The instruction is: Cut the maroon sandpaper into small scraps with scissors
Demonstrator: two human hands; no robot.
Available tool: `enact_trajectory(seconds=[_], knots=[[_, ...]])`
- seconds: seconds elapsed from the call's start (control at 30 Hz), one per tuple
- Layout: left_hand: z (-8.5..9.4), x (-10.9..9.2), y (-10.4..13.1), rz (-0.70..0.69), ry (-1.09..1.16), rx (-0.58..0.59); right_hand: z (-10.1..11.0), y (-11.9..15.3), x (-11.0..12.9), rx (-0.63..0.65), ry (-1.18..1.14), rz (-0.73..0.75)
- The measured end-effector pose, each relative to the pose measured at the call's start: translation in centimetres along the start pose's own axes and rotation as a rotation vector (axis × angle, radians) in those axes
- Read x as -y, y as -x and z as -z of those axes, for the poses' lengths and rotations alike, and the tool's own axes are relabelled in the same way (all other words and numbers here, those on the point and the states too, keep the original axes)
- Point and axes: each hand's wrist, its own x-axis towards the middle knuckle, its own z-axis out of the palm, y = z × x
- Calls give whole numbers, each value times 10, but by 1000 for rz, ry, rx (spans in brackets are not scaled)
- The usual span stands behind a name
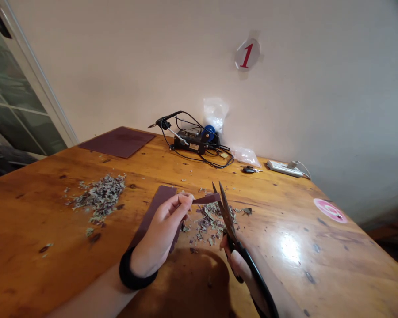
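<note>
Between its thumb and fingers, my left hand (pixel 169 221) pinches a narrow dark-red strip (pixel 207 199), whose free end points right. My right hand (pixel 237 260) grips black-handled scissors (pixel 228 216) with the blades apart, close by the strip's free end. Below the strip lies a loose pile of small cut scraps (pixel 210 218), dark red and pale greenish. Partly hidden under my left hand and wrist, a long dark-red sheet piece (pixel 154 210) rests on the table.
A bigger scrap heap (pixel 101 194) lies left on the wooden table (pixel 29 212). Behind are a dark-red sheet (pixel 119 141), a soldering station (pixel 192 142) with cables, plastic bags (pixel 215 114), a key (pixel 250 169) and a power strip (pixel 285 168). A pink round sticker (pixel 328 210) is at right.
</note>
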Motion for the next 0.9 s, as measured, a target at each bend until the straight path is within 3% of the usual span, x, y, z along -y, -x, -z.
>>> enact_trajectory(seconds=[0.2, 0.57, 0.9], knots=[[2, 6, 1, -16, -127, 70, 0, 0, -3, -11, 1, -21], [-1, 5, 6, -2, -250, 87, -3, 1, -6, -80, 89, -62], [-1, 6, 5, -24, -292, 105, -4, -2, 8, -39, 128, -74]])
